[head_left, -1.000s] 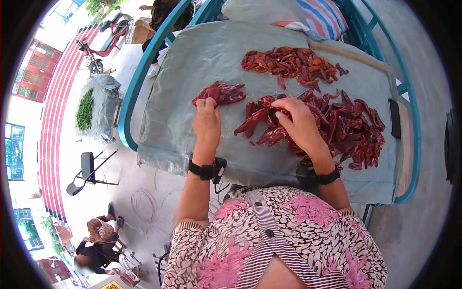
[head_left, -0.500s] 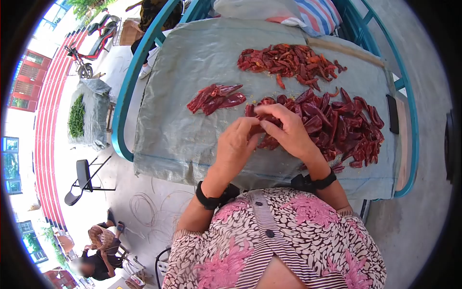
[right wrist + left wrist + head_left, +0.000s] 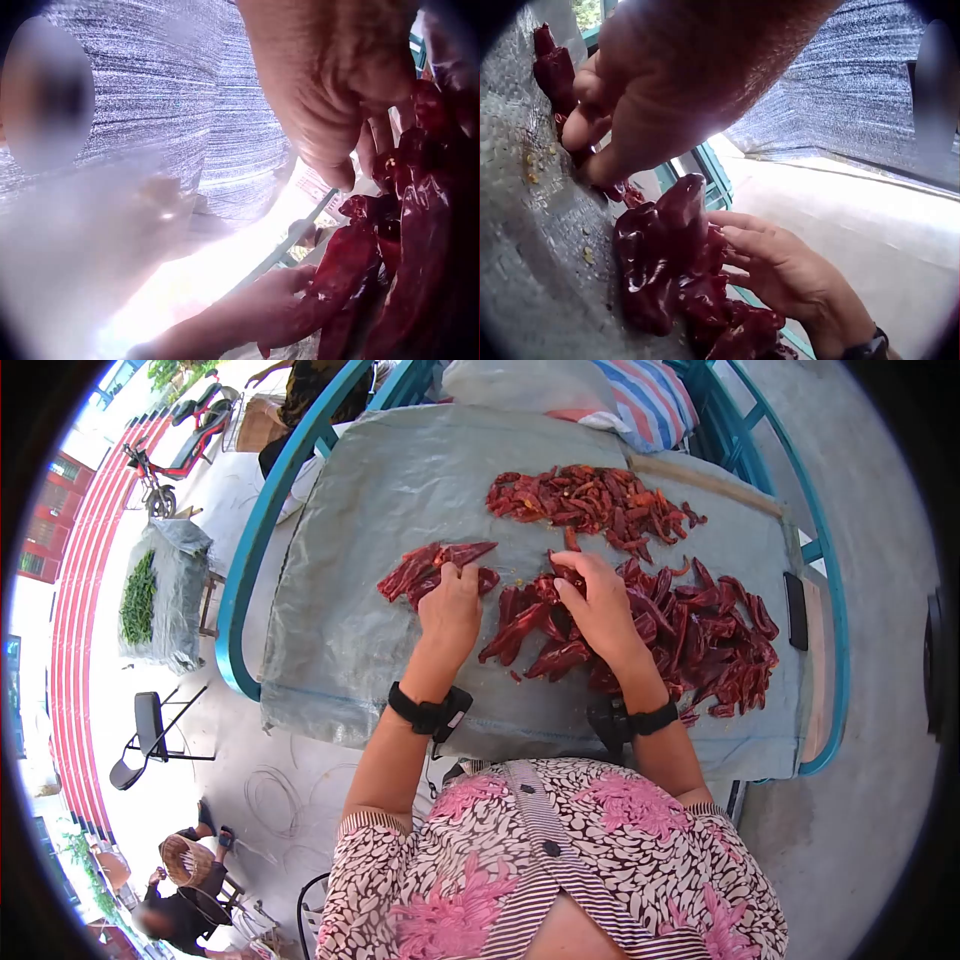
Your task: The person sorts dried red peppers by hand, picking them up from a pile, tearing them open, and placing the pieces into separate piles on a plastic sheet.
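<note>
My left hand [image 3: 450,612] is over a small cluster of dark red dried chili peppers [image 3: 405,576] on the left of the grey-green sheet. In the left wrist view its thumb and bent fingers pinch a dried chili pepper [image 3: 555,79] close to the sheet. At the near left edge of a bigger heap of dried chili peppers [image 3: 700,635], my right hand [image 3: 600,605] touches the peppers with its fingertips. The right wrist view shows that thumb apart from the fingers, above glossy peppers [image 3: 349,255]. Part of the heap is hidden under the hand.
Smaller, brighter red chili pieces [image 3: 590,505] lie farther back on the sheet [image 3: 350,510]. A teal rail [image 3: 240,600] borders the table, and a dark phone [image 3: 795,610] rests at the right edge. A striped bag [image 3: 640,400] sits behind. A folding chair [image 3: 150,725] stands left.
Half a second ago both hands met at the heap's left edge. Since then my left hand has moved left to the small cluster, while the right has stayed by the heap.
</note>
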`<action>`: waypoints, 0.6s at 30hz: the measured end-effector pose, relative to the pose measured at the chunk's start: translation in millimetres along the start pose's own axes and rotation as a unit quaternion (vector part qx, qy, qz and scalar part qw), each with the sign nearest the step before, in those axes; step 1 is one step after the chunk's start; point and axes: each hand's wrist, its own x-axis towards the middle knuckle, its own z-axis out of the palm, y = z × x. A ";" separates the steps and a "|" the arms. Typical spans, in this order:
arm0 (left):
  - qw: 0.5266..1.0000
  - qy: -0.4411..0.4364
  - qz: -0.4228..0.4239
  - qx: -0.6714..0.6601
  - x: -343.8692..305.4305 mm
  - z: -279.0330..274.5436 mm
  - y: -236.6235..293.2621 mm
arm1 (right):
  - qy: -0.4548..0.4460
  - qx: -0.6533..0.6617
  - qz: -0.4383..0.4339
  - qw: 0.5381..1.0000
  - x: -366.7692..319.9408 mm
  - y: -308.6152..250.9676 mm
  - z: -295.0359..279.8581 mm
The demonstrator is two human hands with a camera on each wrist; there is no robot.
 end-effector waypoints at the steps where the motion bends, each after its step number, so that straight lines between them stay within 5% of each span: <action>1: 1.000 0.015 0.004 -0.014 -4.3 -3.8 1.6 | 0.019 -0.025 -0.029 0.999 -0.8 -3.7 -1.6; 3: 0.996 0.045 0.033 -0.074 -12.5 -16.6 9.7 | 0.060 -0.073 -0.085 0.992 -1.3 -14.1 -5.8; 8: 0.961 0.035 0.108 -0.251 -36.3 -43.9 45.6 | -0.013 0.128 -0.022 0.991 -8.1 -46.8 -7.8; 11: 0.962 -0.010 0.107 -0.252 -35.0 -53.6 44.1 | 0.006 0.120 -0.002 0.993 -7.4 -40.1 -9.6; 15: 0.984 0.117 0.069 -0.117 -4.7 -31.6 11.0 | 0.118 0.032 0.007 0.992 -0.2 -28.9 -22.1; 18: 0.991 0.129 0.013 -0.030 20.4 -1.3 -16.2 | 0.139 0.015 0.035 0.990 -1.5 -16.9 -24.5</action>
